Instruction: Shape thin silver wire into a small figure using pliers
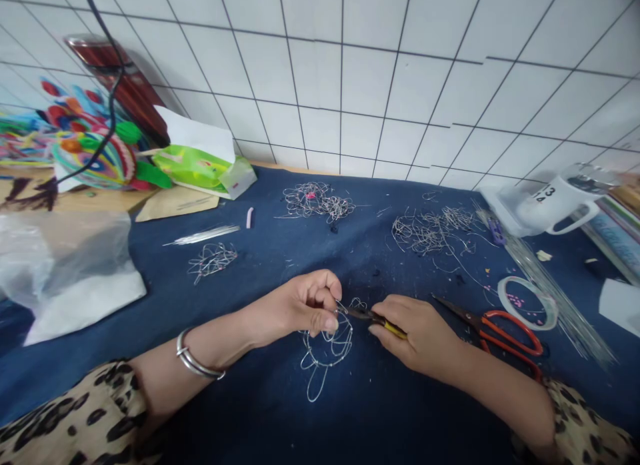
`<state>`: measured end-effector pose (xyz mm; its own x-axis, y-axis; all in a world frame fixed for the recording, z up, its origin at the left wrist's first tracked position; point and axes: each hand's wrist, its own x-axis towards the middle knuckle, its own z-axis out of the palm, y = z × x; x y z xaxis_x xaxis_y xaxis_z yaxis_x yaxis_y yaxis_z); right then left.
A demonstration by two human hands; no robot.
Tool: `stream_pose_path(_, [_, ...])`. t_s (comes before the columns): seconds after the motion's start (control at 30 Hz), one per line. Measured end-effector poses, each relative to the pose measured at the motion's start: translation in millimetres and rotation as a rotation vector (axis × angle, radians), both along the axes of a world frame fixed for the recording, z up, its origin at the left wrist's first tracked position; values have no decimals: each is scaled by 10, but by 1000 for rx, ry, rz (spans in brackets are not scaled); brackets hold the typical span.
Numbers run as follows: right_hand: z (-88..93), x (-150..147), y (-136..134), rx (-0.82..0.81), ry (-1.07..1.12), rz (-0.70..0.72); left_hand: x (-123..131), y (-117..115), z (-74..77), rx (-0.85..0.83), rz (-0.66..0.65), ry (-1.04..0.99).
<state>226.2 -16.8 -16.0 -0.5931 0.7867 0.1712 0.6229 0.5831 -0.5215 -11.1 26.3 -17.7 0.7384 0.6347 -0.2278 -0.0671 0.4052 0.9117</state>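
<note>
Between thumb and fingers, my left hand [307, 305] pinches a looped piece of silver wire [327, 363], whose rings hang down over the dark blue cloth. My right hand [413, 331] is closed around pliers [395, 327] with yellow on the handle. The dark jaws of the pliers point left and meet the wire close to my left fingertips; whether they grip it I cannot tell. Just right of my right hand lie scissors [513, 331] with red-orange handles, their blades toward the hand.
Tangled wire heaps [320, 201] lie at the back, another wire pile [435, 228] to the right. Straight wires [555, 291] and a tape roll [528, 303] with pink beads lie right, below a white mug [560, 201]. A plastic bag [75, 271] is at left. Behind rises a tiled wall [370, 78].
</note>
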Motion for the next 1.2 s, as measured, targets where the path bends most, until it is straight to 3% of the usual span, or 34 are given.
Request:
stream_pose_path(0.53, [46,-55,-34,-87,22,-24,-8,-10,-16,-33,-15,1])
stream_pose_path(0.87, [54,-65,-51,-141,30,-124,27,-42,47,-8,119,94])
stream_pose_path(1.2, [68,-66,-65,-175,22,-141,33,-68,29,56,155,151])
